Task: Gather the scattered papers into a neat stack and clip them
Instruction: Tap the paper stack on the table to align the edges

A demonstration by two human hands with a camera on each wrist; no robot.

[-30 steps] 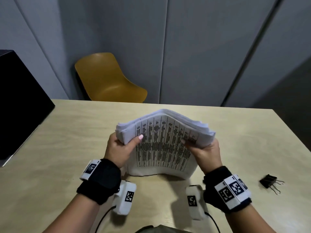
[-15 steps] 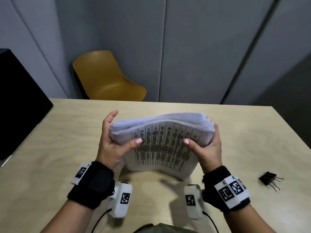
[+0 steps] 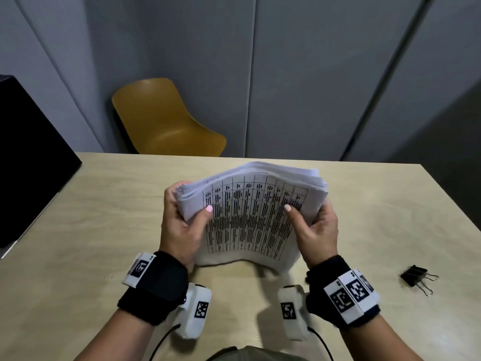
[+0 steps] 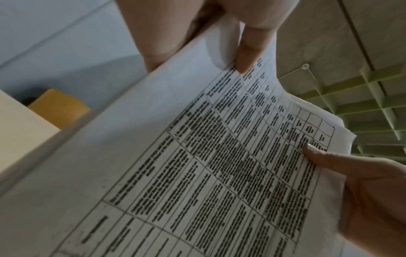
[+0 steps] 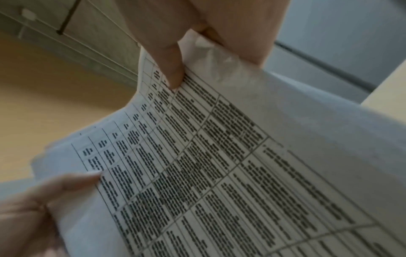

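A thick stack of white papers (image 3: 250,222) with a printed table on top stands on its lower edge on the table, arched upward in the middle. My left hand (image 3: 188,201) grips its left side, thumb on the front sheet and fingers behind. At the stack's right side my right hand (image 3: 308,207) holds on the same way. The left wrist view shows the printed sheet (image 4: 197,173) under my left thumb (image 4: 248,57). The right wrist view shows the same sheet (image 5: 219,165) under my right thumb (image 5: 173,69). A black binder clip (image 3: 413,276) lies on the table right of my right wrist.
The pale wooden table (image 3: 104,204) carries a large black object (image 3: 28,162) at its left edge. A mustard-yellow chair (image 3: 166,123) stands behind the table's far edge, before grey wall panels.
Half a second ago my left fingers were spread straight at the stack's left edge and the stack was flatter. Now they wrap behind the papers again and the stack arches higher.
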